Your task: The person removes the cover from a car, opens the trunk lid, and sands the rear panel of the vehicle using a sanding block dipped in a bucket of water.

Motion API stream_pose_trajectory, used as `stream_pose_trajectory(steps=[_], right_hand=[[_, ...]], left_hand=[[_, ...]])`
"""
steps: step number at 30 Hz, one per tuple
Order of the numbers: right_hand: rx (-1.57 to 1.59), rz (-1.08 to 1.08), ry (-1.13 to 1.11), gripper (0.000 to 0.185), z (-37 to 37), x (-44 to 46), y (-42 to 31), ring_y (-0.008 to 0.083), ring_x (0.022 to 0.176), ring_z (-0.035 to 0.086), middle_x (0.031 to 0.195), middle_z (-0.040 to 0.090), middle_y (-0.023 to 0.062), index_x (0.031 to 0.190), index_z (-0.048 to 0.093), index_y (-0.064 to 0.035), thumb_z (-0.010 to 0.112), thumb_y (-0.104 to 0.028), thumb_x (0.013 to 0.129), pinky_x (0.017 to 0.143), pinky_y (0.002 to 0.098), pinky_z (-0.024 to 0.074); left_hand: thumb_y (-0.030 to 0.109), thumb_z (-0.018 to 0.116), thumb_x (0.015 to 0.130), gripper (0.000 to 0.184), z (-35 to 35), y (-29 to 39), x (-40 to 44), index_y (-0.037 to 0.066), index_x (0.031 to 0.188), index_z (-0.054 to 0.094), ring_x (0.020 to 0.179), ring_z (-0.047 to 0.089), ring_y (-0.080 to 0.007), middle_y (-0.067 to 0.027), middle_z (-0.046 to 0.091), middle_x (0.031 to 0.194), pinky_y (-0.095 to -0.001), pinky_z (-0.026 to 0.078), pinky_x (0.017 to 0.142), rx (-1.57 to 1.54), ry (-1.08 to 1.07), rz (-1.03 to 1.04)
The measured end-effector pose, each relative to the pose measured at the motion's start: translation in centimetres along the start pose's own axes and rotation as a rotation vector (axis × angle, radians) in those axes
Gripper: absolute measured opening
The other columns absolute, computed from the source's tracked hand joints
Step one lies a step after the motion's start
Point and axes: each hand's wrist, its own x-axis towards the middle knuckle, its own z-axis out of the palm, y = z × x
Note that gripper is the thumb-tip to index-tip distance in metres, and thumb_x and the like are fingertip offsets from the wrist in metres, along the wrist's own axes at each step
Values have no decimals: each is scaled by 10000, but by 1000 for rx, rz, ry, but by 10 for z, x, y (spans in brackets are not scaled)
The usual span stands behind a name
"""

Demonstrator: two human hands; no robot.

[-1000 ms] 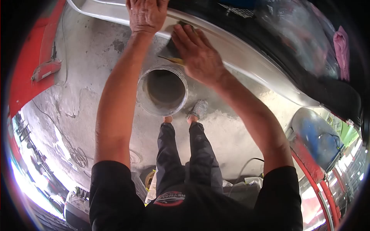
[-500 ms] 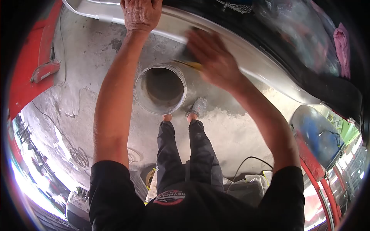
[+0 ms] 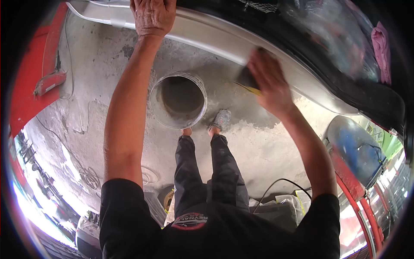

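My left hand (image 3: 154, 17) rests back-up on a long silver car body panel (image 3: 211, 34). Its fingertips run out of the top of the view, and the visible parts of the fingers lie apart. Farther right, my right hand (image 3: 272, 82) is pressed to the panel's lower edge, blurred by motion. Under its fingers is a dark sanding pad (image 3: 246, 79) with a yellow edge. A round bucket (image 3: 154, 105) with greyish liquid inside stands on the floor between my arms, just beyond my feet.
Black trim (image 3: 366, 93) and clear plastic sheeting (image 3: 332, 39) lie above the panel, beside a pink cloth (image 3: 381, 52). Red panels (image 3: 32, 82) stand at left, a red stand (image 3: 347, 177) at right. Cables lie on the wet-patched concrete floor (image 3: 254, 151).
My right hand has moved right along the panel with the sanding pad. My left hand stays on the panel, and the whole view has shifted slightly.
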Motion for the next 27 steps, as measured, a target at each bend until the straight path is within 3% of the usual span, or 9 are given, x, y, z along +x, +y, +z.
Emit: stream_pose_trajectory(steps=[4,7,9,13,16,18,23,25,27], right_hand=[[1,3,71,472,18,-3,-3,395,1434,457,1450,547,249,1285,632,66,577,-121,856,1190,570,374],[100,-82,185,462,49,80,-41,398,1360,513,1411,565,261,1232,646,92,574,-145,842,1211,499,360],[-23,-6,144,547,38,100,-61,361,1375,505,1465,548,226,1300,632,64,621,-116,784,1194,473,378],[186,76,186,354,13,6,0,326,1305,577,1389,611,164,1184,705,9,676,-106,850,1138,458,447],[40,165,90,383,-22,-78,44,354,1306,580,1366,622,186,1199,687,40,733,-122,856,1133,471,457],[61,234,117,448,-25,-75,35,372,1305,581,1331,636,217,1225,667,71,757,-157,850,1145,491,445],[83,56,245,425,10,30,-17,342,1248,612,1304,668,192,1145,720,54,683,-122,760,1153,432,448],[146,46,234,391,11,24,-10,346,1282,602,1325,661,167,1214,692,26,670,-48,830,1077,411,519],[170,118,212,382,2,-30,20,317,1269,608,1309,677,154,1167,737,0,731,-114,803,1125,414,482]], left_hand=[[311,471,1069,427,-1,4,-3,59,1394,585,1419,426,-405,-175,523,1505,-503,293,1207,16,-9,-9],[296,472,1072,423,6,-9,-2,46,1393,587,1392,447,-420,-183,531,1497,-508,320,1188,73,5,60],[427,465,1067,449,19,-27,-3,209,1441,584,1423,432,-383,-105,542,1516,-521,287,1188,-106,56,105],[425,471,1072,431,19,-21,-4,229,1436,593,1422,435,-374,-80,548,1514,-519,300,1189,-130,59,96],[458,446,1076,447,18,-21,-4,234,1432,595,1419,440,-370,-66,549,1513,-520,301,1192,-101,55,60],[469,435,1077,454,19,-21,-6,231,1429,597,1414,446,-371,-63,548,1514,-520,304,1190,-96,57,71],[484,417,1081,469,21,-26,-2,227,1428,600,1415,450,-371,-85,555,1508,-518,303,1193,-111,71,118],[486,413,1082,475,20,-25,-3,231,1440,594,1420,449,-367,-91,549,1516,-516,302,1193,-113,59,127],[489,409,1082,478,21,-30,-2,236,1445,591,1419,450,-367,-87,546,1521,-517,302,1192,-117,62,134]])
